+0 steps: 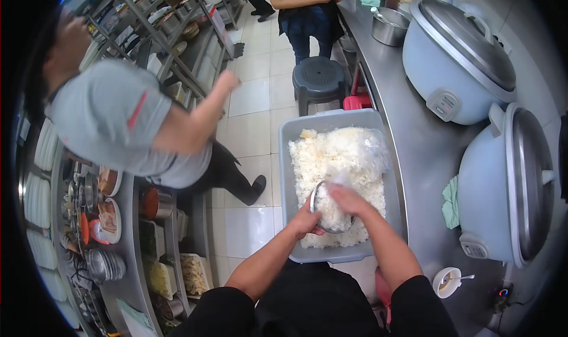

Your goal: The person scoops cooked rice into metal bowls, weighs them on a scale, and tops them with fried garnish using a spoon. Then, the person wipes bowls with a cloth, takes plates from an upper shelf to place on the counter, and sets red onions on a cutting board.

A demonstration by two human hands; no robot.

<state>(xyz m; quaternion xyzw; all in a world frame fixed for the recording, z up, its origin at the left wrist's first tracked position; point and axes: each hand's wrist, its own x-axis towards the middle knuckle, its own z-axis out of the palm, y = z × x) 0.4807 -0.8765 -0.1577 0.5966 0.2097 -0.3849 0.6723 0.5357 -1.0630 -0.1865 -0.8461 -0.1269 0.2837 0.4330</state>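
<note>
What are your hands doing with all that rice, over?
Left hand gripping metal bowl. Right hand at the bowl's rice. Bowl over rice tub. Seemingly clear plastic at tub's far right.

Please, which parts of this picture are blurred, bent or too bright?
Head view: the wide lens bends the counter and leaves side edges black; the co-worker in grey and the right hand look smeared; the floor has pale glare.
</note>
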